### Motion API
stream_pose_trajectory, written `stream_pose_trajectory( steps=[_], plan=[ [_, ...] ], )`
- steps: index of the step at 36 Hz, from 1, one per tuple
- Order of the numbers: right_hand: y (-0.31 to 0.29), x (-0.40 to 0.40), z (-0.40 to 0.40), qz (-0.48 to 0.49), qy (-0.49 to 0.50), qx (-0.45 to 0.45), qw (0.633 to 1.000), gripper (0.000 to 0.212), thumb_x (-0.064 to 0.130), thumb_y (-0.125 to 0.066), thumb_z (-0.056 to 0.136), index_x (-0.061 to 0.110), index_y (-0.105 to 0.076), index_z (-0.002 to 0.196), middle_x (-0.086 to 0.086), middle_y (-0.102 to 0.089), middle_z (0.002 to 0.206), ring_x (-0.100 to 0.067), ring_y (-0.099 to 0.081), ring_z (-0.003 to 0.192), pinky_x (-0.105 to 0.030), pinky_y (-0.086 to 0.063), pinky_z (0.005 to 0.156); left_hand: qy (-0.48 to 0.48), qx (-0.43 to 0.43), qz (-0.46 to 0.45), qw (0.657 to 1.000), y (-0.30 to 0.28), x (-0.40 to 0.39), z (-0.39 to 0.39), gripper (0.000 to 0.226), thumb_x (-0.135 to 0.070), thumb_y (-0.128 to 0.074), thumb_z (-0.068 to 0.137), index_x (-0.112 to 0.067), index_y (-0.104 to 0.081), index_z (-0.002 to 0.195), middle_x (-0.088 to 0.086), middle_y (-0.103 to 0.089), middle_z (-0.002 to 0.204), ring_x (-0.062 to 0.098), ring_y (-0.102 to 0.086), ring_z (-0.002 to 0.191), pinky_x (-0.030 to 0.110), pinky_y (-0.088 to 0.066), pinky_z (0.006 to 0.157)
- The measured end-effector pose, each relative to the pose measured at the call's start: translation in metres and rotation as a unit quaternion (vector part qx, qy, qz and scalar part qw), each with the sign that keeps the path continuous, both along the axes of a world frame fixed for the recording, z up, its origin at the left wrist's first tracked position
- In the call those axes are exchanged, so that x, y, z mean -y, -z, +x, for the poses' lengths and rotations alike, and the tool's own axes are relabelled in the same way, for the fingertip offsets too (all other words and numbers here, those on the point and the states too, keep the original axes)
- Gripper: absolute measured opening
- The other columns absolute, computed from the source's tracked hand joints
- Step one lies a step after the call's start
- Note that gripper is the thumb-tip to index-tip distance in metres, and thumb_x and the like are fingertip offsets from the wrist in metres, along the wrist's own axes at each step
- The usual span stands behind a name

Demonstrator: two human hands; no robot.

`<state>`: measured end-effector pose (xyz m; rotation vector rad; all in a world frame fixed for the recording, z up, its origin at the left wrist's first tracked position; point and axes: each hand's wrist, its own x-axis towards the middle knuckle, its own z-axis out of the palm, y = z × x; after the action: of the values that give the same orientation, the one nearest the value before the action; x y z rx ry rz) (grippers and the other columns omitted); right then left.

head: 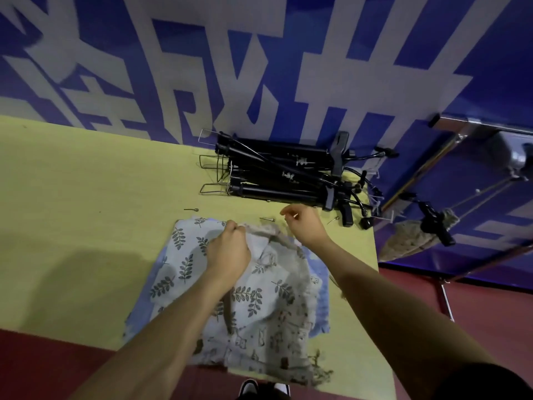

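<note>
A stack of cloth pieces lies on the yellow table: a white leaf-print cloth on top at the left, a cloth with small figures at the right, and a light blue cloth underneath. My left hand grips the far edge of the top cloth and bunches it. My right hand hovers just beyond the stack's far right corner, fingers curled, pinching what looks like a small thin pin.
Three loose pins lie past the stack: one, a second, a third. A pile of black clip hangers sits at the table's back. Right of the table stands a metal rack with a hanging cloth.
</note>
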<state>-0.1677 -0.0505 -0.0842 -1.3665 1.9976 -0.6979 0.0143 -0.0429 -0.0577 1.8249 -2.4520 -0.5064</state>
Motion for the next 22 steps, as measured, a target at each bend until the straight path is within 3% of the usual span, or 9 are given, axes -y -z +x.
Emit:
stream_pose_trajectory(
  steps=[2, 10, 14, 17, 22],
  plan=[
    [0.010, 0.013, 0.001, 0.029, -0.020, -0.042, 0.998, 0.027, 0.011, -0.045, 0.096, 0.012, -0.064, 0.114, -0.009, -0.067, 0.111, -0.030, -0.065, 0.084, -0.039, -0.053, 0.073, -0.023, 0.006, 0.007, 1.000, 0.004, 0.008, 0.005, 0.042, -0.003, -0.043, 0.092, -0.008, -0.050, 0.133, 0.007, -0.045, 0.135, 0.024, -0.061, 0.097, 0.029, -0.044, 0.067],
    [0.046, 0.046, 0.008, 0.072, -0.062, -0.123, 0.988, 0.024, 0.013, -0.055, 0.092, 0.007, -0.060, 0.115, -0.014, -0.056, 0.121, -0.033, -0.055, 0.108, -0.041, -0.050, 0.083, -0.051, -0.034, -0.016, 0.998, 0.019, 0.034, 0.010, 0.045, -0.001, -0.043, 0.091, -0.010, -0.051, 0.134, 0.007, -0.050, 0.128, 0.026, -0.061, 0.097, 0.034, -0.050, 0.069],
    [0.055, 0.050, 0.011, 0.077, -0.071, -0.142, 0.984, 0.007, 0.005, -0.051, 0.092, 0.004, -0.054, 0.098, -0.017, -0.049, 0.116, -0.035, -0.051, 0.098, -0.040, -0.046, 0.074, -0.047, -0.076, -0.015, 0.996, 0.023, 0.041, 0.007, 0.047, 0.003, -0.044, 0.090, -0.013, -0.053, 0.133, 0.004, -0.053, 0.124, 0.024, -0.061, 0.091, 0.033, -0.050, 0.065],
    [0.054, 0.052, 0.012, 0.078, -0.078, -0.131, 0.985, 0.010, 0.001, -0.042, 0.094, 0.005, -0.051, 0.095, -0.020, -0.051, 0.111, -0.034, -0.052, 0.091, -0.038, -0.040, 0.069, -0.034, -0.096, -0.014, 0.995, 0.022, 0.045, 0.006, 0.050, 0.007, -0.044, 0.089, -0.014, -0.052, 0.134, 0.002, -0.054, 0.124, 0.024, -0.061, 0.092, 0.030, -0.047, 0.062],
    [0.047, 0.039, 0.000, 0.025, -0.016, -0.022, 0.999, 0.010, 0.000, -0.045, 0.094, 0.008, -0.041, 0.088, -0.010, -0.051, 0.073, -0.028, -0.047, 0.068, -0.031, -0.033, 0.054, -0.015, -0.111, -0.001, 0.994, 0.012, 0.042, 0.001, 0.053, 0.008, -0.043, 0.088, -0.014, -0.051, 0.135, 0.001, -0.053, 0.128, 0.024, -0.060, 0.099, 0.031, -0.048, 0.069]
  ],
)
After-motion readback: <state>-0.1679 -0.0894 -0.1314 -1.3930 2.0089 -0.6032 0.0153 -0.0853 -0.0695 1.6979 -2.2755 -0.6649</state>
